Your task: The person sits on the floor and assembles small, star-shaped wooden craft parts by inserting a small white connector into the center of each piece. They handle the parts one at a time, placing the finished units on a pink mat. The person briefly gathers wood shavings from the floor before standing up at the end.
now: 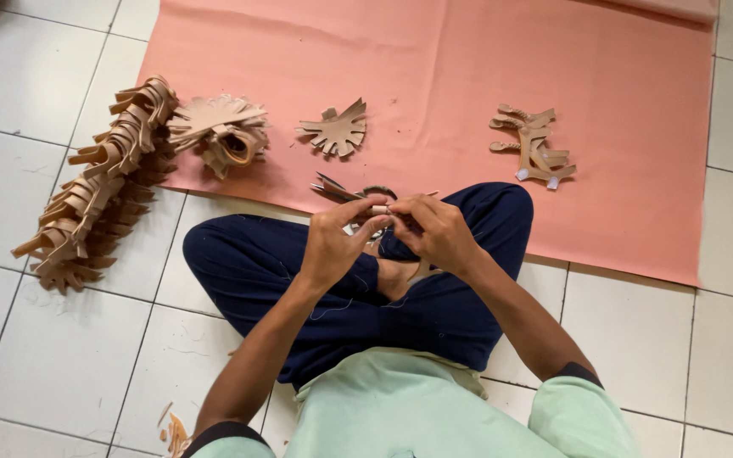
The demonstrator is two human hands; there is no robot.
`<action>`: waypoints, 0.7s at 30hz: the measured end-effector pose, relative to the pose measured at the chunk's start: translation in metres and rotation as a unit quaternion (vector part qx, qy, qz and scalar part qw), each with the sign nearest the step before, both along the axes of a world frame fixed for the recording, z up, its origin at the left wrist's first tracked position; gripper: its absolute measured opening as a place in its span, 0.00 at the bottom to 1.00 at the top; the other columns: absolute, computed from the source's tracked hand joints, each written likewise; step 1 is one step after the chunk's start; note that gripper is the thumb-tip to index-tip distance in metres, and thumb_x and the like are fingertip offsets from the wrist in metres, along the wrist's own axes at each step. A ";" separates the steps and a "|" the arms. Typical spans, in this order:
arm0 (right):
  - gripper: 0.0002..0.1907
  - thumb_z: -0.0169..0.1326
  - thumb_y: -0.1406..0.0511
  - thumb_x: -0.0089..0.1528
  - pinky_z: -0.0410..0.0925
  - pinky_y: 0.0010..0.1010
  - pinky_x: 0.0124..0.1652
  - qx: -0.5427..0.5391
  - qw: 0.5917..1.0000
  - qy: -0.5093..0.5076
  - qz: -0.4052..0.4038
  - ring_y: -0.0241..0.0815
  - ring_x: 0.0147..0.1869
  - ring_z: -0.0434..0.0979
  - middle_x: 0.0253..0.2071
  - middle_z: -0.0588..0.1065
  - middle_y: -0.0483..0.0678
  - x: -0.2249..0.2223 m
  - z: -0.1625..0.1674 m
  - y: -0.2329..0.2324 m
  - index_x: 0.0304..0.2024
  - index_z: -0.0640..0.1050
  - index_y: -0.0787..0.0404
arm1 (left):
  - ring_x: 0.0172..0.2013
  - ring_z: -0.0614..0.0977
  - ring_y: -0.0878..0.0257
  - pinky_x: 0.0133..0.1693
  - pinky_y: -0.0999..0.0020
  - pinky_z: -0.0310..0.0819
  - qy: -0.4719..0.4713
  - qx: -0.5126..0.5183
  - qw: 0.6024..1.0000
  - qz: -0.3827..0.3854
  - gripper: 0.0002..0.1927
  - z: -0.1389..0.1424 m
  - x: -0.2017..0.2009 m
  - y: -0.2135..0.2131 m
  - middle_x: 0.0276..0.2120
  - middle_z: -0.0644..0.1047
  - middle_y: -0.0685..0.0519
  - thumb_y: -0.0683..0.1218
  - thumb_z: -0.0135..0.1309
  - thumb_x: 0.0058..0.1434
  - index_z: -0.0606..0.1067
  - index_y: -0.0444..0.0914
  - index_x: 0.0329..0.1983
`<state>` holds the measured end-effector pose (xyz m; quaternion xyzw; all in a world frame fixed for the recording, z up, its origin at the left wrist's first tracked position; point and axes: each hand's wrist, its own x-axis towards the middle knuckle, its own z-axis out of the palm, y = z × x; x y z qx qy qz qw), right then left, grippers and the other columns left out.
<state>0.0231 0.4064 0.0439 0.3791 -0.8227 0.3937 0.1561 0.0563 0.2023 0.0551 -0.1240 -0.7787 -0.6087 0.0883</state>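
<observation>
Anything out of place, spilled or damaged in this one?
Only small tan scraps lie loose on the floor tiles beside the left elbow, away from the stacked tan cut-outs. Both hands, left hand and right hand, hold one piece.

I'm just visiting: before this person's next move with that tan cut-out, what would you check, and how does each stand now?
1. Both hands on the piece: left hand and right hand pinch the tan cut-out: ok.
2. Grip firmness: cannot tell.
3. Flat cut-out within reach on the pink sheet: ok.
4. Finished pieces lying apart from the hands: ok.
5. Stack on the floor tidy: not ok, sprawled.
</observation>
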 end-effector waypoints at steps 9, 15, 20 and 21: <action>0.07 0.61 0.68 0.64 0.75 0.29 0.42 -0.064 0.982 -0.126 -0.128 0.42 0.40 0.85 0.37 0.81 0.51 0.004 -0.019 0.007 0.42 0.79 0.66 | 0.73 0.53 0.36 0.68 0.34 0.41 -0.004 -0.677 0.696 0.240 0.31 -0.129 -0.055 -0.102 0.73 0.59 0.36 0.46 0.52 0.62 0.67 0.35 0.70; 0.07 0.62 0.68 0.64 0.76 0.28 0.42 -0.099 0.972 -0.166 -0.133 0.40 0.41 0.85 0.37 0.82 0.51 0.000 -0.028 -0.009 0.41 0.80 0.66 | 0.75 0.50 0.38 0.69 0.36 0.40 0.024 -0.642 0.723 0.256 0.32 -0.165 -0.081 -0.152 0.78 0.52 0.41 0.43 0.53 0.63 0.67 0.35 0.72; 0.08 0.62 0.69 0.62 0.74 0.28 0.40 -0.106 0.971 -0.163 -0.140 0.40 0.39 0.85 0.37 0.82 0.51 0.000 -0.033 -0.021 0.41 0.80 0.67 | 0.72 0.49 0.35 0.67 0.32 0.39 -0.091 -0.542 0.804 0.227 0.41 -0.132 -0.064 -0.127 0.73 0.52 0.37 0.51 0.64 0.50 0.67 0.31 0.66; 0.07 0.62 0.69 0.62 0.75 0.28 0.41 -0.109 0.972 -0.149 -0.142 0.40 0.39 0.84 0.38 0.81 0.51 -0.001 -0.033 -0.023 0.42 0.79 0.66 | 0.69 0.59 0.38 0.66 0.36 0.50 -0.011 -0.479 0.839 0.257 0.31 -0.120 -0.056 -0.110 0.69 0.60 0.38 0.48 0.63 0.57 0.71 0.34 0.63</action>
